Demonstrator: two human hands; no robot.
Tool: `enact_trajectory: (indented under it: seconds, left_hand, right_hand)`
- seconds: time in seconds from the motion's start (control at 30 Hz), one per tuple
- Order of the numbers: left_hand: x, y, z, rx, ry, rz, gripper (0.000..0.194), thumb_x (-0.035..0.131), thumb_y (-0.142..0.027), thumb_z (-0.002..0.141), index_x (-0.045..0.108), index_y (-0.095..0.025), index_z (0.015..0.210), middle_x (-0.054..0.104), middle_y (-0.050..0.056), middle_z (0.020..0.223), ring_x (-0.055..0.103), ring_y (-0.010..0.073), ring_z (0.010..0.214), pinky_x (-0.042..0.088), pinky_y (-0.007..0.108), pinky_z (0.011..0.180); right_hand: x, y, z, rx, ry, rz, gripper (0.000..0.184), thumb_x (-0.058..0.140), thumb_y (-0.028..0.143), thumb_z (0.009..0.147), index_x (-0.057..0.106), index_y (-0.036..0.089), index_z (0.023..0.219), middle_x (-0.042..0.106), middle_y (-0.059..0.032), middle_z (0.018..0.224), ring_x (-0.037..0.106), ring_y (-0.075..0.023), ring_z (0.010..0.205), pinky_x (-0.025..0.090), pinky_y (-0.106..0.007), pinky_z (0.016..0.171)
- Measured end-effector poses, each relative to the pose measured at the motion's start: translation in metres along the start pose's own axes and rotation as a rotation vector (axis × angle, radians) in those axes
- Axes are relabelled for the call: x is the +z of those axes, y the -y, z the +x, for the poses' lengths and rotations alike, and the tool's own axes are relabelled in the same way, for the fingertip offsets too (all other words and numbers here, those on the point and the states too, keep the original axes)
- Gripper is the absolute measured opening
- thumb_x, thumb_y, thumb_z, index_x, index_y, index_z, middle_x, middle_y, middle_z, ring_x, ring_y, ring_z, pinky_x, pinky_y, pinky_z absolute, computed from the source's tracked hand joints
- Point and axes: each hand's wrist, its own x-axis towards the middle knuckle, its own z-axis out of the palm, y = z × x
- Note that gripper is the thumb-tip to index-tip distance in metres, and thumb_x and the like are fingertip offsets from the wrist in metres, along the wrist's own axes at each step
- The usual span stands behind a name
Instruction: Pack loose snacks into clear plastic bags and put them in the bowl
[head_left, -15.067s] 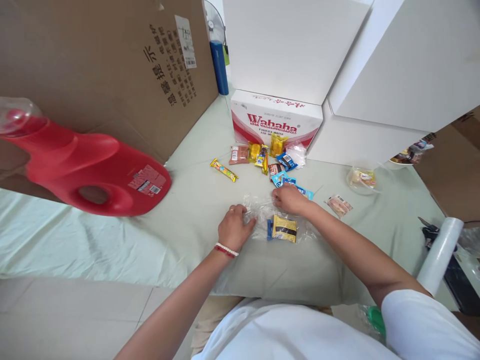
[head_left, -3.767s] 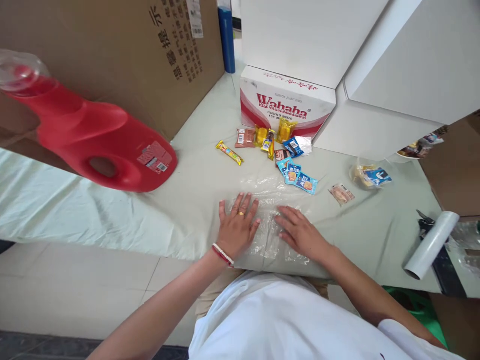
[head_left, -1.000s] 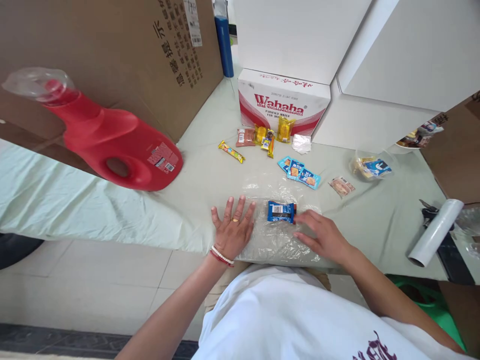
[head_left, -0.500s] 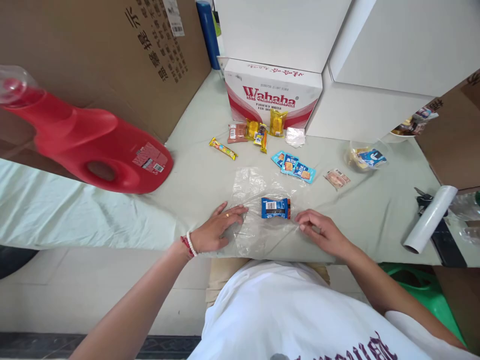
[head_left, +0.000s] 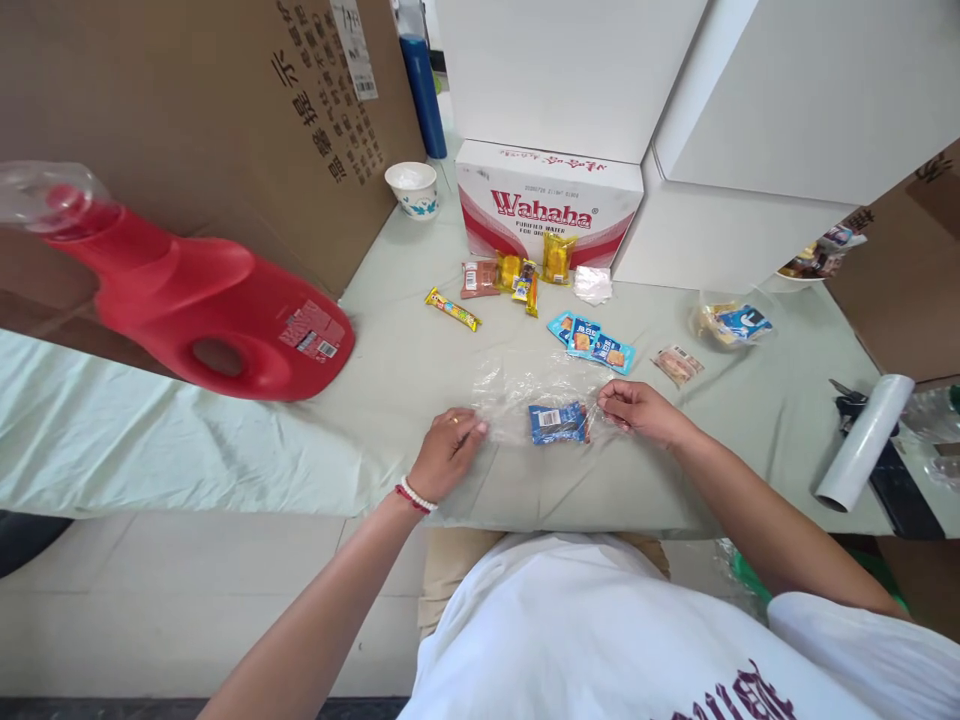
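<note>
A sheet of clear plastic film (head_left: 510,385) lies crumpled on the cloth-covered table, with a blue snack packet (head_left: 556,422) in its middle. The packet looks hazy, as if a layer of film covers it. At the film's left edge, my left hand (head_left: 448,452) is closed, thumb against fingers, gripping the film. My right hand (head_left: 643,412) pinches the film just right of the packet. Beyond the film lie several light-blue snack sachets (head_left: 592,343) and a pink-and-clear packet (head_left: 677,364).
A red detergent-style jug (head_left: 247,310) stands at left beside a large cardboard box (head_left: 187,130). At the back are a Wahaha carton (head_left: 551,195), small yellow snacks (head_left: 556,260), and a paper cup (head_left: 412,190). A film roll (head_left: 866,445) and a plastic bowl (head_left: 731,320) are at right.
The film's near edge has been folded up over the blue packet. My left hand has gone from lying spread to gripping; my right hand has moved slightly away from me. The camera view has shifted.
</note>
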Motion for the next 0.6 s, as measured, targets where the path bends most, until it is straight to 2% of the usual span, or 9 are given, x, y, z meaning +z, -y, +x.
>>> enact_trajectory:
  seconds: [0.07, 0.17, 0.23, 0.3, 0.33, 0.4, 0.47, 0.53, 0.6]
  left_hand:
    - [0.004, -0.005, 0.010, -0.135, -0.093, 0.100, 0.046, 0.038, -0.041, 0.100, 0.058, -0.022, 0.062, 0.067, 0.009, 0.079, 0.060, 0.0254, 0.095, 0.047, 0.042, 0.089]
    - [0.012, -0.012, 0.020, -0.260, -0.171, 0.234, 0.044, 0.050, -0.042, 0.095, 0.057, -0.021, 0.057, 0.065, 0.010, 0.079, 0.056, 0.0296, 0.096, 0.044, 0.044, 0.083]
    - [0.018, -0.015, 0.023, -0.291, -0.211, 0.269, 0.037, 0.053, -0.040, 0.093, 0.062, -0.021, 0.063, 0.065, 0.012, 0.085, 0.055, 0.0315, 0.099, 0.043, 0.046, 0.083]
    - [0.023, -0.016, 0.025, -0.323, -0.275, 0.266, 0.026, 0.055, -0.039, 0.092, 0.069, -0.021, 0.080, 0.066, 0.013, 0.096, 0.054, 0.0330, 0.103, 0.044, 0.047, 0.086]
    - [0.025, -0.017, 0.025, -0.342, -0.314, 0.255, 0.023, 0.057, -0.039, 0.091, 0.070, -0.020, 0.092, 0.066, 0.014, 0.104, 0.054, 0.0338, 0.107, 0.044, 0.047, 0.088]
    - [0.028, -0.017, 0.026, -0.375, -0.371, 0.231, 0.036, 0.060, -0.040, 0.089, 0.066, -0.016, 0.115, 0.064, 0.017, 0.118, 0.054, 0.0354, 0.113, 0.044, 0.049, 0.092]
    - [0.029, -0.018, 0.028, -0.394, -0.390, 0.222, 0.051, 0.062, -0.042, 0.087, 0.058, -0.014, 0.130, 0.062, 0.019, 0.125, 0.053, 0.0371, 0.116, 0.044, 0.051, 0.094]
    - [0.030, -0.018, 0.030, -0.405, -0.383, 0.226, 0.062, 0.061, -0.044, 0.087, 0.050, -0.013, 0.140, 0.063, 0.019, 0.124, 0.053, 0.0379, 0.115, 0.043, 0.052, 0.094]
    - [0.030, -0.019, 0.032, -0.416, -0.354, 0.242, 0.062, 0.060, -0.043, 0.088, 0.049, -0.014, 0.142, 0.064, 0.018, 0.121, 0.054, 0.0377, 0.113, 0.043, 0.052, 0.093]
  right_hand:
    - [-0.005, -0.007, 0.001, -0.018, -0.058, -0.110, 0.035, 0.064, 0.053, 0.082, 0.060, 0.018, 0.083, 0.051, 0.0058, 0.059, 0.039, -0.0090, 0.050, 0.029, -0.022, 0.048]
    - [-0.013, -0.004, 0.003, -0.094, -0.175, -0.487, 0.029, 0.055, 0.045, 0.089, 0.064, 0.019, 0.082, 0.059, 0.0006, 0.067, 0.048, -0.0137, 0.061, 0.035, -0.025, 0.057]
    - [-0.014, 0.010, 0.010, -0.180, -0.281, -0.748, 0.027, 0.051, 0.038, 0.094, 0.068, 0.018, 0.088, 0.067, -0.0047, 0.083, 0.056, -0.0178, 0.074, 0.040, -0.028, 0.066]
    - [-0.009, 0.029, 0.022, -0.296, -0.329, -0.911, 0.026, 0.049, 0.034, 0.097, 0.070, 0.018, 0.099, 0.070, -0.0090, 0.102, 0.059, -0.0221, 0.092, 0.043, -0.032, 0.080]
    - [-0.004, 0.038, 0.031, -0.352, -0.316, -0.963, 0.026, 0.050, 0.033, 0.098, 0.070, 0.017, 0.106, 0.070, -0.0104, 0.109, 0.058, -0.0242, 0.101, 0.043, -0.033, 0.086]
    - [0.009, 0.055, 0.053, -0.411, -0.226, -1.054, 0.033, 0.056, 0.033, 0.097, 0.066, 0.016, 0.123, 0.068, -0.0127, 0.119, 0.054, -0.0280, 0.115, 0.041, -0.035, 0.097]
    - [0.023, 0.066, 0.076, -0.360, -0.121, -1.149, 0.048, 0.065, 0.036, 0.092, 0.060, 0.012, 0.134, 0.067, -0.0163, 0.122, 0.052, -0.0317, 0.120, 0.040, -0.037, 0.098]
    - [0.033, 0.072, 0.093, -0.262, -0.033, -1.222, 0.051, 0.072, 0.036, 0.087, 0.063, 0.009, 0.129, 0.070, -0.0187, 0.113, 0.054, -0.0343, 0.117, 0.041, -0.037, 0.093]
    - [0.038, 0.075, 0.102, -0.204, 0.019, -1.249, 0.035, 0.071, 0.029, 0.086, 0.070, 0.010, 0.115, 0.072, -0.0174, 0.101, 0.058, -0.0328, 0.109, 0.041, -0.034, 0.084]
